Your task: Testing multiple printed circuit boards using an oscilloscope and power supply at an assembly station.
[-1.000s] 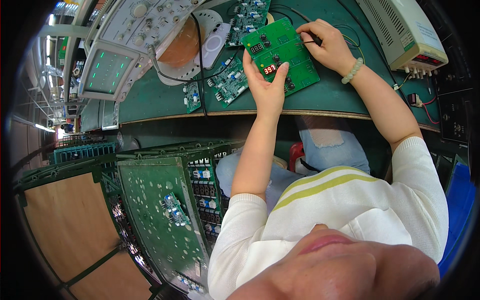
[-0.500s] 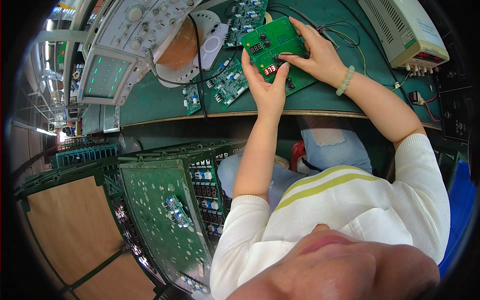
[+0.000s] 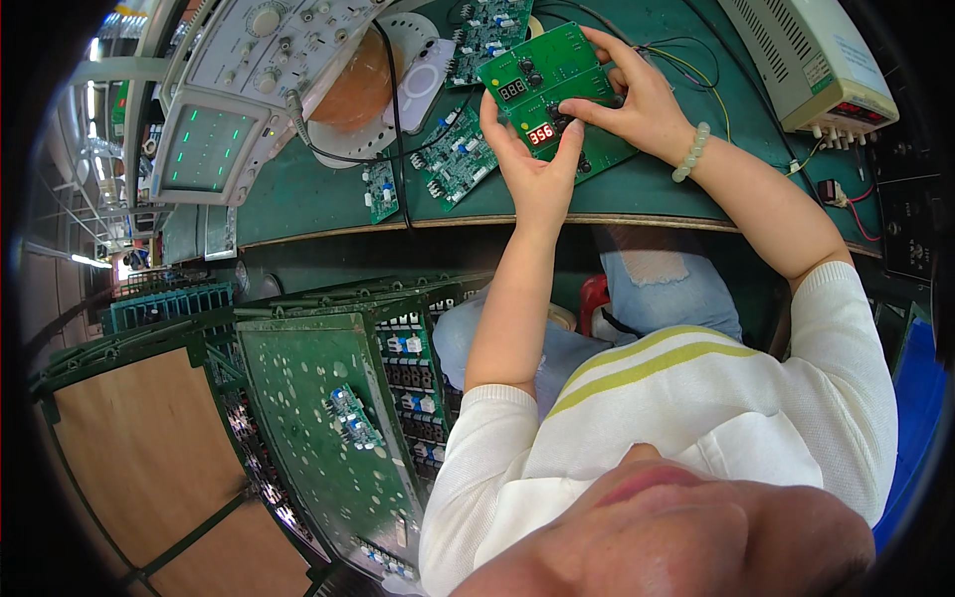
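A green circuit board (image 3: pixel 559 62) with two small digit displays is held over the bench, tilted a little. The lower display (image 3: pixel 540 134) glows red, while the upper display (image 3: pixel 512 91) is dark. My left hand (image 3: pixel 532 164) is closed on the board's left edge, its thumb reaching across the face near the black buttons or knobs. From the upper right my right hand (image 3: pixel 642 104) grips the board's far edge, with its thumb on the black parts beside the lit display. The fingers behind the board are hidden.
At upper left stands an oscilloscope (image 3: pixel 204 149) with green traces. Several populated circuit boards (image 3: pixel 453 164) lie on the green bench (image 3: pixel 308 207). Black cables cross there. A beige power supply (image 3: pixel 811 65) sits at right. Below left, a green rack (image 3: pixel 308 398) bears a small board (image 3: pixel 354 418).
The digits on the lit red display have changed. Both hands and the board have shifted very slightly, and both hands keep their grip.
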A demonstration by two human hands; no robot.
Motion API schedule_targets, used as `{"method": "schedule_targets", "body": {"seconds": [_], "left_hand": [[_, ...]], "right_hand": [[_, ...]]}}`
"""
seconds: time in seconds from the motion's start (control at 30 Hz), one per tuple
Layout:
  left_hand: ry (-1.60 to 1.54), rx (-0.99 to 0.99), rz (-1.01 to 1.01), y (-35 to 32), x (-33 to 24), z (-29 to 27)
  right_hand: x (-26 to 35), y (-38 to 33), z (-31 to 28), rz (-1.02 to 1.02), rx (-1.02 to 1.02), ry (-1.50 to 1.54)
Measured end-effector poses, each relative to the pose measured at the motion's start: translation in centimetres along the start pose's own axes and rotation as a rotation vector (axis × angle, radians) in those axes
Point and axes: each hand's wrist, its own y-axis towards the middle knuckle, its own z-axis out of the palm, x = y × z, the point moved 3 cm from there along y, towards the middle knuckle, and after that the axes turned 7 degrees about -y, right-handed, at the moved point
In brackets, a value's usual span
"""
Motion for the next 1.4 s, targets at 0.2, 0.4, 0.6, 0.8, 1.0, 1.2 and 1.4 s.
{"method": "schedule_targets", "body": {"seconds": [0.2,0.4,0.6,0.8,1.0,1.2,1.4], "left_hand": [[0.084,0.054,0.063,0.11,0.27,-0.08],[0.079,0.042,0.052,0.12,0.23,-0.09],[0.048,0.031,0.050,0.09,0.25,-0.10],[0.031,0.010,0.037,0.06,0.46,-0.17],[0.040,0.008,0.051,-0.04,0.39,-0.19],[0.025,0.014,0.022,-0.08,0.31,-0.07],[0.029,0.012,0.020,-0.11,0.24,-0.12]], "right_hand": [[0.05,0.12,-0.03,0.075,0.025,0.120],[-0.04,0.13,0.01,0.021,0.000,0.095],[-0.15,0.11,0.12,0.003,-0.023,0.092],[-0.03,0.11,0.02,0.018,-0.012,0.076],[0.01,0.04,0.09,0.014,-0.018,0.103],[-0.29,0.01,0.18,0.022,-0.012,0.130],[-0.25,0.09,-0.01,0.068,0.018,0.065]]}}
